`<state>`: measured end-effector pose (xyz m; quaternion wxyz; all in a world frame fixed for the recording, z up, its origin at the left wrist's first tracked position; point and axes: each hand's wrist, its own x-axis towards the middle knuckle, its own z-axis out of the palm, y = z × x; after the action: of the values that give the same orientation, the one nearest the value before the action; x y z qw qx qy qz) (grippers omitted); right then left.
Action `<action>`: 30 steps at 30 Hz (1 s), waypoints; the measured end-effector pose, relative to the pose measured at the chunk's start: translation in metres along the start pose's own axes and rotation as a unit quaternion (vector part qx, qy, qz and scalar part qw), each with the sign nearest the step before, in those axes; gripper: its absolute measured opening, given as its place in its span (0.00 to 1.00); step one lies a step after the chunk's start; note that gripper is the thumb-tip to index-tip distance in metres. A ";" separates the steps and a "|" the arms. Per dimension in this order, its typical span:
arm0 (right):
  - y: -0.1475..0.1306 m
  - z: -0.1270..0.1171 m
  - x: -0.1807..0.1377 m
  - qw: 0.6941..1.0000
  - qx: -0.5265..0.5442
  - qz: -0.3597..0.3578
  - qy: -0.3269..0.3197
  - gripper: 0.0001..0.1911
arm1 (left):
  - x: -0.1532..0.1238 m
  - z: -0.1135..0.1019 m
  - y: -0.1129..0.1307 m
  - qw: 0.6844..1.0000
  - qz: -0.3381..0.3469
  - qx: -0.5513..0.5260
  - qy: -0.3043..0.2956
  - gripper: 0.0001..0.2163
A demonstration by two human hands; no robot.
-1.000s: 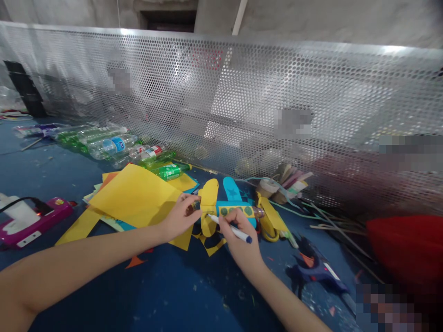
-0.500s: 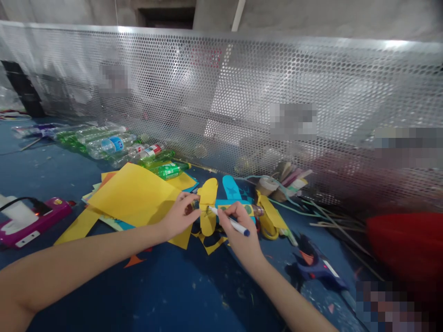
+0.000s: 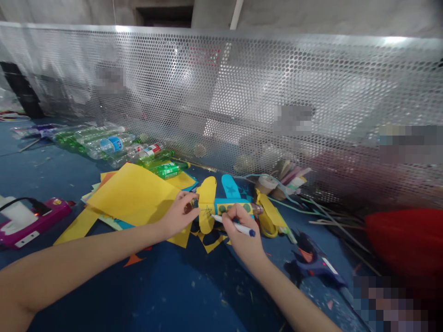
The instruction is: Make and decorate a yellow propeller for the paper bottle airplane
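Note:
A marker (image 3: pixel 238 226), white with a dark blue end, is pinched in my right hand (image 3: pixel 244 233). Its tip rests at the right edge of a yellow rounded paper strip (image 3: pixel 207 184), beside a drawn star outline (image 3: pixel 206 210). That strip lies across a craft model (image 3: pixel 233 208) shaped like a toy plane, built around a plastic bottle. A blue paper strip (image 3: pixel 230 186) with a star on it stands farther right on the model. My left hand (image 3: pixel 180 213) is closed around the model's left end, its fingertips partly hiding it.
Yellow paper sheets (image 3: pixel 129 191) lie left of the model, with several plastic bottles (image 3: pixel 114 144) behind them. A purple power strip (image 3: pixel 34 221) sits at far left. To the right are a yellow tape roll (image 3: pixel 272 229) and a blue glue gun (image 3: pixel 320 267). A perforated metal screen (image 3: pixel 166 83) stands behind.
The marker tip has moved slightly right and down across the yellow strip. More lines of the star now show. My left hand stays at the model's left end.

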<state>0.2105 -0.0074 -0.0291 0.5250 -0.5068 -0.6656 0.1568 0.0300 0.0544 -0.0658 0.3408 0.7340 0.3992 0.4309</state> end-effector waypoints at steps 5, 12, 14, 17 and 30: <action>-0.002 0.000 -0.001 1.000 -0.003 0.000 -0.005 0.14 | 0.000 0.000 0.000 1.000 0.001 0.001 0.002 0.13; -0.002 0.002 -0.002 1.000 -0.010 -0.007 0.002 0.15 | 0.000 0.000 0.001 1.000 -0.008 -0.009 -0.004 0.13; -0.002 0.004 -0.001 1.000 -0.016 -0.003 -0.003 0.15 | 0.000 0.000 0.001 1.000 -0.012 -0.012 -0.004 0.14; -0.003 0.006 -0.001 1.000 -0.020 0.009 -0.013 0.15 | -0.001 0.001 0.001 1.000 -0.012 -0.012 -0.001 0.14; 0.000 0.012 0.000 1.000 -0.016 -0.003 -0.027 0.16 | -0.001 0.000 0.002 1.000 -0.005 -0.011 -0.001 0.13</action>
<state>0.2002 -0.0029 -0.0341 0.4993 -0.5086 -0.6835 0.1576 0.0302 0.0528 -0.0640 0.3512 0.7286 0.3979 0.4330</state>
